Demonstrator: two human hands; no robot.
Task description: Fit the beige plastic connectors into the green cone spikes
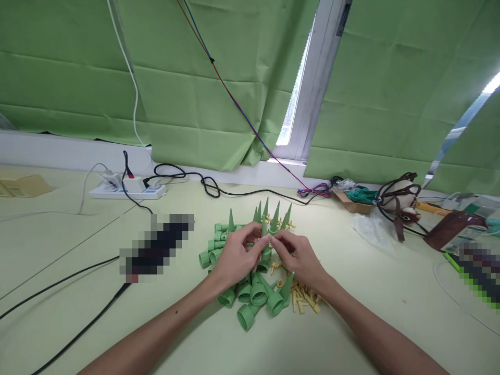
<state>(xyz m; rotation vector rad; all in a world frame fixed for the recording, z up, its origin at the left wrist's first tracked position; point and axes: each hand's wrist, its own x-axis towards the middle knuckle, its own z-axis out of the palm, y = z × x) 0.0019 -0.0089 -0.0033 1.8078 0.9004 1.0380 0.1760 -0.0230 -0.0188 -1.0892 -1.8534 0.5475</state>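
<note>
Both hands meet above a group of green plastic spikes with hollow, ribbed round ends (pixel 258 292). My left hand (pixel 242 252) is closed around a green spike (pixel 264 226), its pointed tip showing above the fingers. Close against it, my right hand (pixel 299 254) pinches with thumb and index finger at the same spot; what lies between those fingertips is hidden. Several more green spikes stand point up behind the hands (pixel 275 217). Small yellow plastic fittings (pixel 304 299) lie heaped under my right wrist, and others (pixel 288 224) lie behind the hands.
A white power strip (pixel 128 191) with plugs and black cable sits at the back left. A blurred dark object (pixel 158 247) with a cable lies left. At the right are a cardboard box (pixel 353 202), clear plastic bag (pixel 373 229) and dark red object (pixel 455 230).
</note>
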